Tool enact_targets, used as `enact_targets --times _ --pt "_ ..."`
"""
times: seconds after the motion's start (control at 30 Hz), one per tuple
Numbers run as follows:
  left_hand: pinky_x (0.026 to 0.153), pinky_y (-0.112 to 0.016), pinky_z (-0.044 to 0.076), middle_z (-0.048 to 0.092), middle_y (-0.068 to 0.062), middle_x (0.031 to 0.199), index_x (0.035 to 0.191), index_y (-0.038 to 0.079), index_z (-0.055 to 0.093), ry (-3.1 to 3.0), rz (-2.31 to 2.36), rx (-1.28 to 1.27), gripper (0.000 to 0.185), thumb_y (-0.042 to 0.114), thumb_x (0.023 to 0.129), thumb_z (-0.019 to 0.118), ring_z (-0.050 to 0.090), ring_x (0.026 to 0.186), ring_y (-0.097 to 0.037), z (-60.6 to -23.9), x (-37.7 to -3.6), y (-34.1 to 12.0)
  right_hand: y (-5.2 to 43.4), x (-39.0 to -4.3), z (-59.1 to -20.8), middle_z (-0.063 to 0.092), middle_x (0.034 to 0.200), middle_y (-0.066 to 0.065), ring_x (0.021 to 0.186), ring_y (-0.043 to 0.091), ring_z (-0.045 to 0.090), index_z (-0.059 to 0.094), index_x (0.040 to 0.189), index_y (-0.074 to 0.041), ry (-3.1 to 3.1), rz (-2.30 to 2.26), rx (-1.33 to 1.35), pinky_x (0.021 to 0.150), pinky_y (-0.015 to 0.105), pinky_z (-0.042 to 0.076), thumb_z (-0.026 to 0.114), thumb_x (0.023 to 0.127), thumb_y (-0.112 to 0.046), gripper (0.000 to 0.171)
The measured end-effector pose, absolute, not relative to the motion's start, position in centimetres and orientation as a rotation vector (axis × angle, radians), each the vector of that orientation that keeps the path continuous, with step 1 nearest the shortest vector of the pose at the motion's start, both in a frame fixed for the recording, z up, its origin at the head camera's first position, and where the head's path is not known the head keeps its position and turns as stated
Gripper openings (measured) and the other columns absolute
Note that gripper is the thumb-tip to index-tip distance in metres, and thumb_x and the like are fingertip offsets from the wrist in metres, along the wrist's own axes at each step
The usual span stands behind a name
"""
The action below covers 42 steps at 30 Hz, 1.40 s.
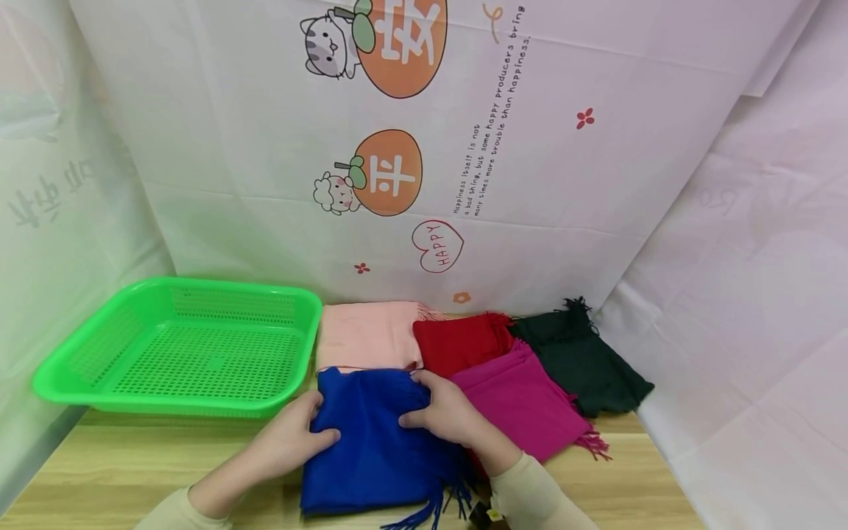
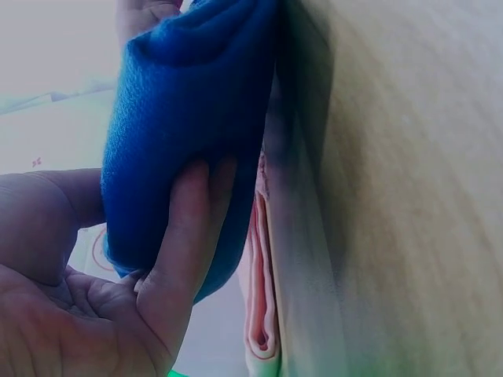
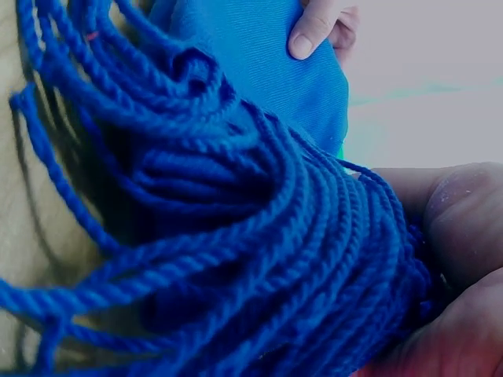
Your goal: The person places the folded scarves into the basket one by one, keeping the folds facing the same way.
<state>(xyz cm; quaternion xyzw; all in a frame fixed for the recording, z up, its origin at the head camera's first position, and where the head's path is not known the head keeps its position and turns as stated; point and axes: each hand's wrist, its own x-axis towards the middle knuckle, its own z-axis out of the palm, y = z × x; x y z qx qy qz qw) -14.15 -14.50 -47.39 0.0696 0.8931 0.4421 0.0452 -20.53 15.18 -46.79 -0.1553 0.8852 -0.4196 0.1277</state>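
A folded blue scarf [image 1: 371, 442] with twisted fringe lies at the front middle of the table, between both hands. My left hand [image 1: 291, 438] grips its left edge, thumb on the top face; in the left wrist view, the fingers [image 2: 189, 228] press the opposite face of the thick fold. At the scarf's upper right, my right hand [image 1: 447, 412] holds the edge with its thumb on top, the other fingertips partly hidden. Loose blue fringe [image 3: 259, 236] fills much of the right wrist view and hangs toward the wooden table [image 3: 16, 188].
A green basket [image 1: 308, 346] stands at left. Behind the blue scarf lies a folded pink scarf [image 1: 367, 335], with red [image 1: 460, 342], magenta [image 1: 523, 405] and dark green [image 1: 583, 361] ones to its right. White printed cloth [image 1: 530, 184] walls the back and sides.
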Motion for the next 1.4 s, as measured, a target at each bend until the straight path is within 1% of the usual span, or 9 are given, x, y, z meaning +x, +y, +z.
enact_targets --times 0.1,0.23,0.4,0.57,0.67,0.9,1.1,1.27,1.4 --pt "0.074 -0.036 0.050 0.060 -0.003 0.088 0.118 0.000 0.063 2.725 1.371 0.225 0.043 0.021 0.091 0.090 0.056 0.081 -0.018 -47.4 -14.1 -14.6 15.2 -20.6 -46.8 0.066 0.147 0.016 0.131 0.039 0.064 0.060 0.151 -0.003 2.579 -1.238 -0.470 0.108 0.067 0.055 0.093 0.091 -0.021 0.071" --pt "0.069 -0.033 0.046 0.056 -0.002 0.083 0.110 0.005 0.062 2.721 1.416 0.259 0.037 0.019 0.091 0.090 0.053 0.076 -0.017 -47.4 -14.1 -14.6 15.2 -20.6 -46.7 0.070 0.139 0.011 0.123 0.033 0.067 0.064 0.146 -0.006 2.581 -1.262 -0.476 0.105 0.063 0.057 0.092 0.091 -0.023 0.064" --pt "0.067 -0.032 0.044 0.053 -0.002 0.081 0.107 0.006 0.061 2.722 1.437 0.244 0.035 0.018 0.091 0.090 0.052 0.074 -0.017 -47.2 -14.0 -14.6 15.2 -20.6 -46.7 0.070 0.140 0.010 0.125 0.032 0.066 0.064 0.146 -0.007 2.588 -1.285 -0.466 0.106 0.061 0.057 0.092 0.091 -0.026 0.064" --pt "0.064 -0.032 0.040 0.049 -0.002 0.079 0.108 0.006 0.059 2.732 1.438 0.227 0.037 0.020 0.092 0.090 0.048 0.072 -0.018 -47.0 -13.9 -14.5 15.2 -20.6 -46.6 0.072 0.137 0.008 0.121 0.030 0.068 0.067 0.142 -0.010 2.581 -1.334 -0.479 0.103 0.059 0.058 0.092 0.091 -0.025 0.060" --pt "0.067 -0.032 0.042 0.051 -0.003 0.082 0.111 0.005 0.060 2.745 1.438 0.218 0.038 0.021 0.092 0.089 0.049 0.075 -0.018 -46.9 -13.8 -14.5 15.2 -20.6 -46.5 0.072 0.136 0.006 0.121 0.029 0.068 0.068 0.141 -0.012 2.583 -1.359 -0.485 0.103 0.059 0.057 0.092 0.091 -0.026 0.057" --pt "0.081 -0.039 0.053 0.066 -0.004 0.104 0.123 0.001 0.063 2.751 1.445 0.189 0.046 0.023 0.093 0.089 0.059 0.092 -0.019 -46.4 -13.7 -14.5 15.3 -20.7 -46.7 0.072 0.136 0.005 0.123 0.030 0.067 0.067 0.144 -0.012 2.588 -1.384 -0.472 0.105 0.061 0.057 0.092 0.091 -0.028 0.060" --pt "0.089 -0.044 0.057 0.070 -0.008 0.116 0.132 -0.003 0.062 2.745 1.453 0.164 0.055 0.027 0.095 0.088 0.064 0.101 -0.020 -46.2 -13.8 -14.6 15.3 -20.6 -46.6 0.073 0.133 0.004 0.119 0.027 0.069 0.066 0.145 -0.012 2.593 -1.413 -0.485 0.103 0.059 0.059 0.091 0.092 -0.028 0.061" --pt "0.089 -0.043 0.058 0.072 -0.009 0.118 0.134 -0.004 0.061 2.710 1.501 0.162 0.055 0.026 0.096 0.088 0.067 0.103 -0.019 -46.2 -13.8 -14.7 15.2 -20.5 -46.4 0.074 0.132 0.004 0.117 0.025 0.070 0.066 0.146 -0.012 2.586 -1.440 -0.487 0.101 0.057 0.059 0.090 0.093 -0.028 0.060" --pt "0.090 -0.044 0.059 0.073 -0.010 0.120 0.136 -0.005 0.061 2.710 1.517 0.156 0.057 0.026 0.096 0.087 0.069 0.104 -0.020 -45.9 -13.8 -14.8 15.1 -20.5 -46.2 0.073 0.132 0.005 0.116 0.026 0.069 0.066 0.145 -0.011 2.590 -1.457 -0.483 0.101 0.058 0.059 0.090 0.093 -0.028 0.060"
